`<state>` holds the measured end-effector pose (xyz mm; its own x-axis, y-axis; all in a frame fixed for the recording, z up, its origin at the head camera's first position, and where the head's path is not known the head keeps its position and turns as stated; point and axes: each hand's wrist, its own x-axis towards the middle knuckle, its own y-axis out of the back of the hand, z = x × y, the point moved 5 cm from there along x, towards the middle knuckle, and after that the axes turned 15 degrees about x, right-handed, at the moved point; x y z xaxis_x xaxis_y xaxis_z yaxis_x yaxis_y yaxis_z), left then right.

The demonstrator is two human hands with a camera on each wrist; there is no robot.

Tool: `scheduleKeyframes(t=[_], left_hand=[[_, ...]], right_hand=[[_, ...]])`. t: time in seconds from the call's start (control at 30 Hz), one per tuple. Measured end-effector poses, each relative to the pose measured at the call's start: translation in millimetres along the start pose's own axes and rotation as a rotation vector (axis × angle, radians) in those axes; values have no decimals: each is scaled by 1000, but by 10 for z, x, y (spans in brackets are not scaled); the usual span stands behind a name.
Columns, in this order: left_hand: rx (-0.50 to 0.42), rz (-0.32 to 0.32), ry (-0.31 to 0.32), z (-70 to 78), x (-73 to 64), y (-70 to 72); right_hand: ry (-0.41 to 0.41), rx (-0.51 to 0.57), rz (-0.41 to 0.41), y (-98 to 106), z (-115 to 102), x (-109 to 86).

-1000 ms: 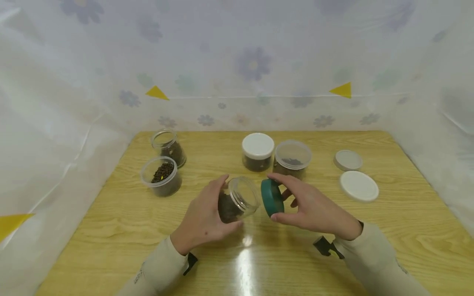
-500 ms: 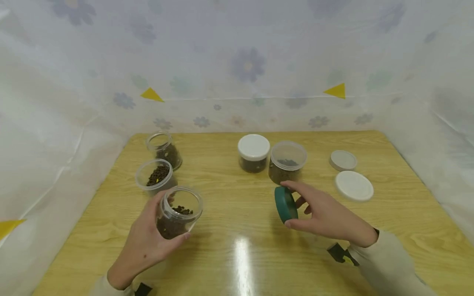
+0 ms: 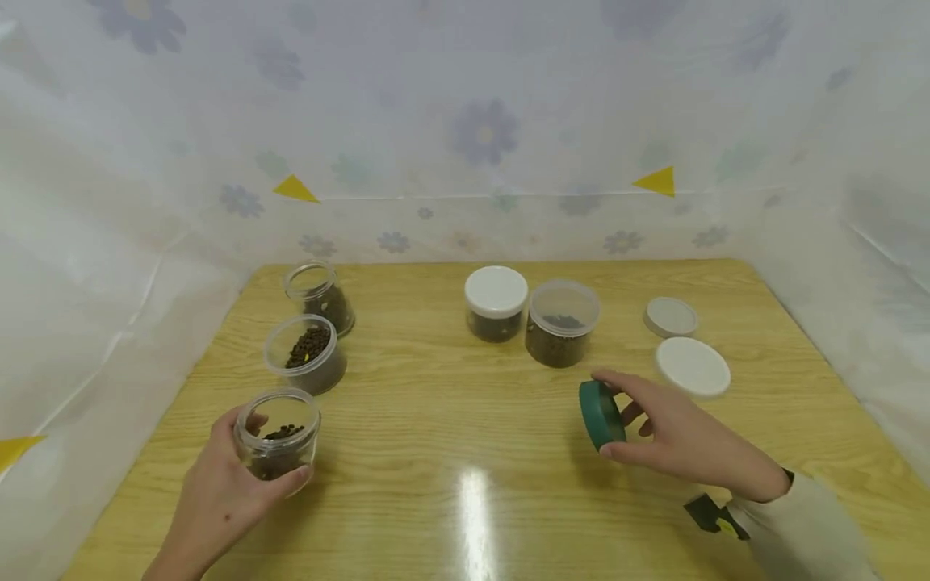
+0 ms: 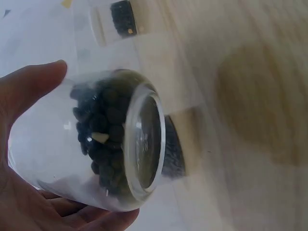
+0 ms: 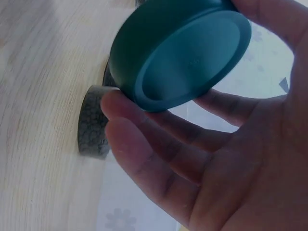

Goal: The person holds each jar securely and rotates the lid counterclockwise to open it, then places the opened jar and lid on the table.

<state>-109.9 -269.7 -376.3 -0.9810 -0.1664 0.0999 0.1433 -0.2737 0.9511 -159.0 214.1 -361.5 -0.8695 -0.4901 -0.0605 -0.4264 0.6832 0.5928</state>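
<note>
Head view: one wood-grain counter (image 3: pixel 407 436), against flower-print sheeting (image 3: pixel 407 105). Two hands, both occupied. Left hand (image 3: pixel 225 492), near left, wraps the side of a clear lidless jar (image 4: pixel 86 144); mouth faces up, presumably to keep the contents in. Its base appears off the counter. Right hand (image 3: pixel 676 428), near right, pinches a green lid (image 3: pixel 601 415) by its edge, hollow side toward the palm; rim grip likely leaves the hollow free.

Containers: five, counting the held jar. Far left, a clear glass jar (image 3: pixel 327 307) and a plastic tub (image 3: pixel 320 373), both uncovered; far middle, a white-capped jar (image 3: pixel 496 303) beside a translucent tub (image 3: pixel 563 343), lid on or off uncertain.

Loose lids: three; green plus a larger white lid (image 3: pixel 693 366) and smaller pale lid (image 3: pixel 671 316), far right, probably parked out of the way.

Dark pellets (image 3: pixel 308 347): too many to count.
</note>
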Motion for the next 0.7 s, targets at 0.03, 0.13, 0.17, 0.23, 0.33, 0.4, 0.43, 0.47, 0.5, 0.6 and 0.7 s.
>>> scheduleKeyframes(t=[0.03, 0.13, 0.17, 0.23, 0.33, 0.4, 0.43, 0.47, 0.5, 0.6, 0.7], left_hand=[[1, -11, 8, -27, 5, -20], [0, -48, 16, -86, 27, -92], [-2, -58, 18, -100, 33, -117], [-9, -62, 16, -118, 47, -159], [-25, -51, -11, -127, 90, -195], [-41, -28, -36, -129, 145, -202], [-58, -16, -48, -131, 181, -199], [-76, -12, -59, -137, 214, -199], [-89, -7, -64, -149, 247, -197], [-109, -26, -48, -207, 317, -201], [-81, -62, -32, -257, 347, -223]], right_hand=[[-9, 5, 1, 9, 20, -14], [-16, 3, 1, 34, 66, -56], [-17, 4, 1, 40, 77, -65], [-25, 12, 1, 47, 97, -78], [-48, 27, -7, 48, 131, -90], [-54, 31, -11, 56, 151, -103], [-56, 30, -11, 61, 164, -112], [-63, 32, -5, 68, 176, -124], [-60, 31, 0, 75, 184, -137], [-51, 32, 5, 91, 216, -172], [-46, 41, -1, 95, 245, -196]])
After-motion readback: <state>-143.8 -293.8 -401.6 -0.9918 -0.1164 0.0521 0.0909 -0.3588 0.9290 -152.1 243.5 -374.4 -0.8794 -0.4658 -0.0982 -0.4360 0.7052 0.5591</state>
